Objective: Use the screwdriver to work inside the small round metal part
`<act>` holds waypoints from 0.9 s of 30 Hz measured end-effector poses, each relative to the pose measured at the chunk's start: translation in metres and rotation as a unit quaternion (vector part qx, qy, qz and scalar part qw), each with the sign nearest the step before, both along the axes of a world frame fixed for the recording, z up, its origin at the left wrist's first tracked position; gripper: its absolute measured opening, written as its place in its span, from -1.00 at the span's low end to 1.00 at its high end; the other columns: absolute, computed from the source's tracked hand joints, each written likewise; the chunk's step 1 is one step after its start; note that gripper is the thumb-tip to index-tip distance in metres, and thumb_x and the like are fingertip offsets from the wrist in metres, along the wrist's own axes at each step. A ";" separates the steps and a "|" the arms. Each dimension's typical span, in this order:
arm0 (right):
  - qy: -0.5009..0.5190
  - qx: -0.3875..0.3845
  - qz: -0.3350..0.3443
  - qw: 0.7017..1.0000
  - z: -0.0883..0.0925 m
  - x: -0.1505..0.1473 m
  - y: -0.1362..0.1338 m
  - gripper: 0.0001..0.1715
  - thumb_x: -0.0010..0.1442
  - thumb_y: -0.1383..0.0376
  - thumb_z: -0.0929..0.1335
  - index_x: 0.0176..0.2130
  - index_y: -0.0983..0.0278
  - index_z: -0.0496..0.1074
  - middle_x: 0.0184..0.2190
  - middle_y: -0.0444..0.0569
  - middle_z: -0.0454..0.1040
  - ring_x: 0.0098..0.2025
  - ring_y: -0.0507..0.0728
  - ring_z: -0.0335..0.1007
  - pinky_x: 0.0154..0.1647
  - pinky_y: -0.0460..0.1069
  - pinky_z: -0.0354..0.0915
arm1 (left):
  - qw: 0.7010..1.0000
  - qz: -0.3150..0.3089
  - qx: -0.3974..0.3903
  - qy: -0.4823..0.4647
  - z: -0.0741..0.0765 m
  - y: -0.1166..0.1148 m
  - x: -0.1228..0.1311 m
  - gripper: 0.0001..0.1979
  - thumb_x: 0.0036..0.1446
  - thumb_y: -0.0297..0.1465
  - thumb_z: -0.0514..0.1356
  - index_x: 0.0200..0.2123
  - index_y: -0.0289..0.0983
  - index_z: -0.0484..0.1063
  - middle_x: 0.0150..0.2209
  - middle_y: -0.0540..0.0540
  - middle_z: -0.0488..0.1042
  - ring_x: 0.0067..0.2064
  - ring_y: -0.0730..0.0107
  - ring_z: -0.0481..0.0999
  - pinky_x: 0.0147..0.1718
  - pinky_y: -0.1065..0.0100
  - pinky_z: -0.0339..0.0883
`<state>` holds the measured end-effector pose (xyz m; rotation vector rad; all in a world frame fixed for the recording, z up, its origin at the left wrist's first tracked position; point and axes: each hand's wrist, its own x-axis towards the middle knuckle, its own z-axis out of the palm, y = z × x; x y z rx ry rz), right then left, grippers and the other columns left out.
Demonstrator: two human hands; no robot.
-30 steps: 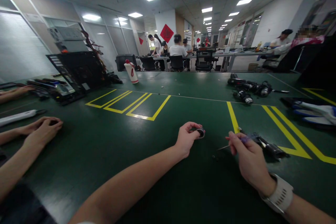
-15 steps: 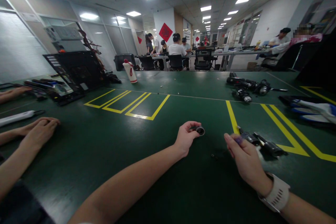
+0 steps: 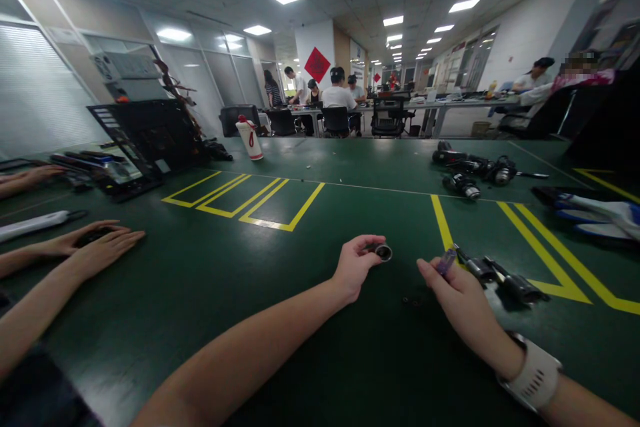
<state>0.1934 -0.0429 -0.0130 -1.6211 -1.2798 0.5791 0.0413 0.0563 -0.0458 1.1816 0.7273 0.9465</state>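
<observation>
My left hand (image 3: 350, 270) pinches a short, round, hollow dark metal piece (image 3: 384, 252), its open end facing me, just above the green table. To the right, my right hand (image 3: 463, 297) is closed around a small tool with a see-through purple handle (image 3: 446, 261); its far end is hidden by my fingers, and it does not touch the metal piece. Between my hands, a few tiny black parts (image 3: 411, 301) lie on the tabletop. Just beyond my right hand rest dark cylindrical pieces (image 3: 520, 285), partly hidden by it.
Yellow tape outlines (image 3: 267, 221) mark the green table (image 3: 260, 293). A co-worker's hands (image 3: 103, 250) are at the left over a dark object. Farther back stand a white bottle (image 3: 250, 139) and a black frame (image 3: 150, 133). Black tool parts (image 3: 465, 183) and blue-white gloves (image 3: 595, 210) lie right.
My right hand has turned and shifted slightly left, so more of the purple handle shows. My left hand stays nearly still with the metal piece. The co-worker's hands have moved right and spread flatter.
</observation>
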 end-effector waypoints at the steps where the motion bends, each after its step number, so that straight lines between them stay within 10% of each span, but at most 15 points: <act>1: 0.004 -0.003 -0.003 1.000 0.000 0.000 0.001 -0.54 0.04 -0.06 0.27 -0.63 0.21 0.24 -0.69 -0.18 0.23 -0.62 0.06 0.16 -0.60 -0.03 0.11 | 1.000 -0.002 0.003 -0.001 -0.001 0.000 0.000 -0.67 -0.06 -0.65 0.22 -0.18 -0.29 0.46 -0.12 -0.14 0.49 -0.09 0.29 0.47 -0.01 0.12 0.30; 27: 0.210 0.058 -0.037 0.975 -0.021 0.010 0.000 -0.59 0.05 -0.02 0.36 -0.54 0.24 0.34 -0.62 -0.18 0.25 -0.59 0.01 0.13 -0.64 -0.08 0.12 | 0.999 -0.016 0.019 0.022 0.003 -0.002 -0.001 -0.61 -0.04 -0.65 0.22 -0.11 -0.25 0.46 -0.09 -0.13 0.48 -0.07 0.30 0.46 0.01 0.13 0.30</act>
